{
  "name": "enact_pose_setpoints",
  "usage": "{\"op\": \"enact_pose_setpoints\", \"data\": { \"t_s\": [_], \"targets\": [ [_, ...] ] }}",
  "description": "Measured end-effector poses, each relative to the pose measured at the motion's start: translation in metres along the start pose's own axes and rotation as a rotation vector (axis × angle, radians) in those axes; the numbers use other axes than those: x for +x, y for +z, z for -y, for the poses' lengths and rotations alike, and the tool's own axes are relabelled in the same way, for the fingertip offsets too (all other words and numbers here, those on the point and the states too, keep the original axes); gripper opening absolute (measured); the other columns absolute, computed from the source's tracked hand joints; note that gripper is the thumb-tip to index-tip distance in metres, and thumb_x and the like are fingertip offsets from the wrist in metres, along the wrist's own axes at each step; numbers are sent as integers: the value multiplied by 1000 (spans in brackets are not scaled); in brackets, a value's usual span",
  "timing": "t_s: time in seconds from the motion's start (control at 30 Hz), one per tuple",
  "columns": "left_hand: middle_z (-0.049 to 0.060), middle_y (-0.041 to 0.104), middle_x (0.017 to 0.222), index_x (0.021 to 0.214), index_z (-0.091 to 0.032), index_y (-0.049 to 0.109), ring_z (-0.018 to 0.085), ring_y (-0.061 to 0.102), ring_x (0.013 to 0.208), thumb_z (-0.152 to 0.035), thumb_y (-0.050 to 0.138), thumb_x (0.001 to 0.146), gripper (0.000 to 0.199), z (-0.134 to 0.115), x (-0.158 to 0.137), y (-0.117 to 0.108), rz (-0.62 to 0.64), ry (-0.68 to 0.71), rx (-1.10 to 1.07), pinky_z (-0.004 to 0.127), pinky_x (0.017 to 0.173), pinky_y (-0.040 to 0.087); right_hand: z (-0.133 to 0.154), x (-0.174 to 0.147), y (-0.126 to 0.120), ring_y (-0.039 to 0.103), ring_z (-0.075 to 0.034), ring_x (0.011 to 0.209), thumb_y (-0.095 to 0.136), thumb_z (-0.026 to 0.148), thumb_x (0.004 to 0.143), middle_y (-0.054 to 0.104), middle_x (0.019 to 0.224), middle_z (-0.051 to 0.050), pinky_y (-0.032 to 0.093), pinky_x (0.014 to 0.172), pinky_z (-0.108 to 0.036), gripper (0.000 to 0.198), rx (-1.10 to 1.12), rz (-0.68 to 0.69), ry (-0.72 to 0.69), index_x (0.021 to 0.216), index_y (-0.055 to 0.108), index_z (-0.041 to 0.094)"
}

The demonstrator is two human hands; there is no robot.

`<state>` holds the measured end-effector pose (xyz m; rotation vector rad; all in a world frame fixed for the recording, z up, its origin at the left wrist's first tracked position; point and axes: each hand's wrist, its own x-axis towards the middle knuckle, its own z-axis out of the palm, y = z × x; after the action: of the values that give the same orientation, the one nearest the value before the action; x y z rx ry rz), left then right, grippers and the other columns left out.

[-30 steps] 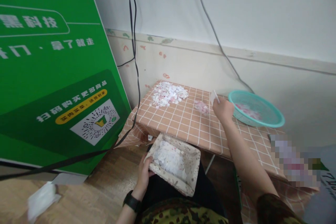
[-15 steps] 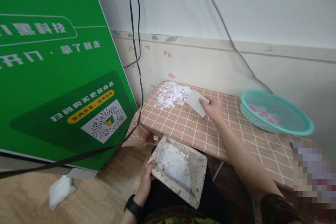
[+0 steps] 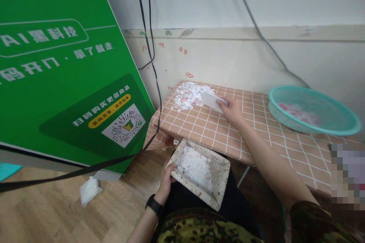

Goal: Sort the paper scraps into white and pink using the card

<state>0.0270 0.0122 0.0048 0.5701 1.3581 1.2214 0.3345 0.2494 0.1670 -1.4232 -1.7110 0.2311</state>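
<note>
My left hand (image 3: pixel 167 180) grips the near left rim of a speckled rectangular tray (image 3: pixel 224 174), held over my lap by the table's front edge. White paper scraps (image 3: pixel 195 165) cover the tray's bottom. In my right hand (image 3: pixel 232 110) is a flat white card (image 3: pixel 211 101), pinched between thumb and fingers. The card's far end is at the right side of a pile of paper scraps (image 3: pixel 188 95) on the table, white with some pink bits. My right fingers beneath the card are partly hidden.
A checked brown cloth covers the table (image 3: pixel 256 133). On its right stands a turquoise basket (image 3: pixel 342 123) with pinkish-white scraps inside. A green machine (image 3: pixel 71 121) with a dark strap (image 3: pixel 156 114) is at left. A white packet (image 3: pixel 89 191) lies on the floor.
The card has tipped from showing its broad face to lying flatter, its end against the scraps. My left hand still holds the tray. The whole view has shifted slightly.
</note>
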Motion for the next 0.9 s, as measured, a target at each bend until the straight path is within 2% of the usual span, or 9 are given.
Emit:
{"op": "enact_pose_setpoints", "data": {
  "t_s": [0.13,0.3,0.5,0.73,0.9],
  "targets": [
    [3,66,76,110,-16,67,24,63,70,-58,72,72,57,0,1,0,1,-6,-22,35,59,55,0,-3,1,72,-29,100,56,44,94,77,111,-9,53,88,-41,38,30,-11,-72,115,76,21],
    [3,65,76,104,-16,67,24,63,70,-57,73,70,53,-4,0,5,-9,-4,-38,34,58,55,16,-14,4,71,-27,109,57,37,95,75,118,-6,53,96,-40,31,69,74,-177,117,76,24],
    [6,69,85,107,-16,66,26,66,75,-54,71,70,53,-6,-3,7,-14,5,-42,33,57,54,35,-26,14,73,-28,104,60,35,92,77,113,-6,55,92,-41,28,127,133,-161,111,78,25],
    [5,68,86,105,-17,66,25,64,78,-52,71,70,49,-8,-5,10,-18,63,-47,29,55,50,59,13,35,73,-24,98,62,34,92,79,106,-6,54,88,-38,26,154,277,-284,108,79,24],
    [4,68,91,109,-18,66,24,63,80,-51,71,73,50,-12,-7,8,-10,61,-55,27,56,48,50,30,30,71,-23,81,66,39,87,79,90,-6,53,77,-36,24,208,365,-198,94,81,21]
  ]
}}
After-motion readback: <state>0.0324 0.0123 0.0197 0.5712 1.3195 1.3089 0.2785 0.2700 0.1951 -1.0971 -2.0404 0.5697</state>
